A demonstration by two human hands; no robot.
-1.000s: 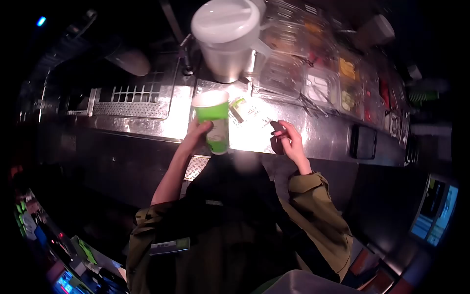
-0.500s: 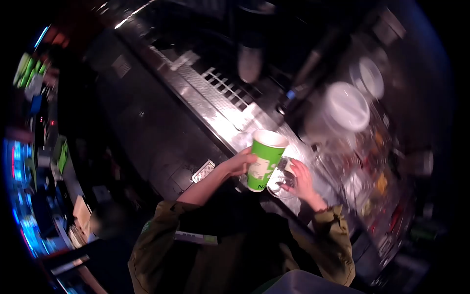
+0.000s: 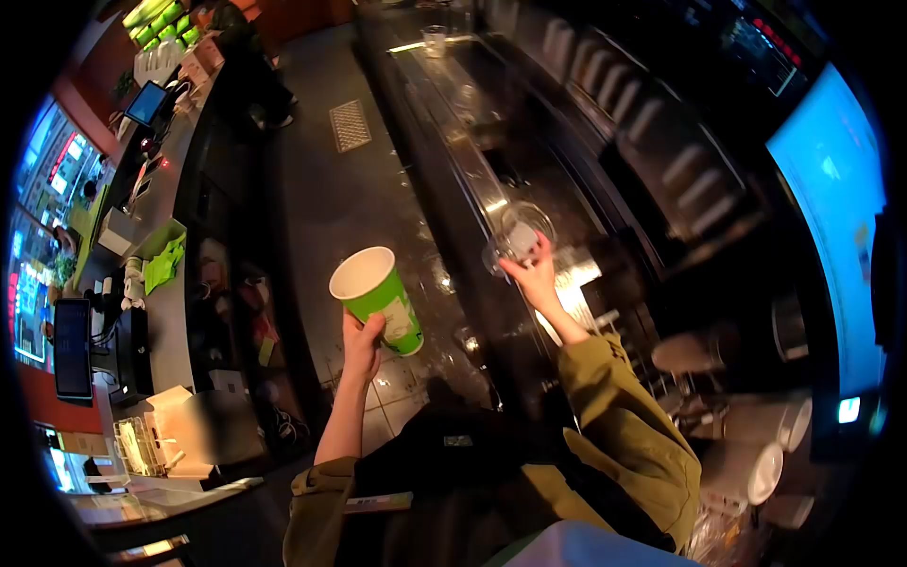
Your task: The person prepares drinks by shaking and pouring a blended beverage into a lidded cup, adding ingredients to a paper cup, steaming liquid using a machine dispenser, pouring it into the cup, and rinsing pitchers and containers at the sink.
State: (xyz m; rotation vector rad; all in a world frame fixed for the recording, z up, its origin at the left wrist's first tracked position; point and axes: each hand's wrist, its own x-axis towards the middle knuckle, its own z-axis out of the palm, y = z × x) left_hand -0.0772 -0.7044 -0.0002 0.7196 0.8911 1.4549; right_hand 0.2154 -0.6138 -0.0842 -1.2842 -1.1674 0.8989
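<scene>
My left hand (image 3: 363, 345) is wrapped round a tall green paper cup (image 3: 401, 326) with a white rim and a pale label on its side. The cup tilts slightly, its mouth facing up, and its inner wall looks white. Further right, over the dark metal counter, my right hand (image 3: 535, 282) grips a see-through cup (image 3: 543, 222) from the near side. The thumb and fingers press against its wall. Some blur and glare hide what, if anything, is inside it.
The long metal counter (image 3: 463, 156) runs away from me on the right, with a clear cup (image 3: 434, 40) at its far end. A service counter (image 3: 168, 227) with screens stands left. Across the aisle floor (image 3: 321, 180) another person (image 3: 248, 61) stands. White tubs (image 3: 756, 472) sit lower right.
My view has turned along the aisle. The two cups, close together before, are now apart: the green paper cup over the floor at left, the see-through cup out over the counter.
</scene>
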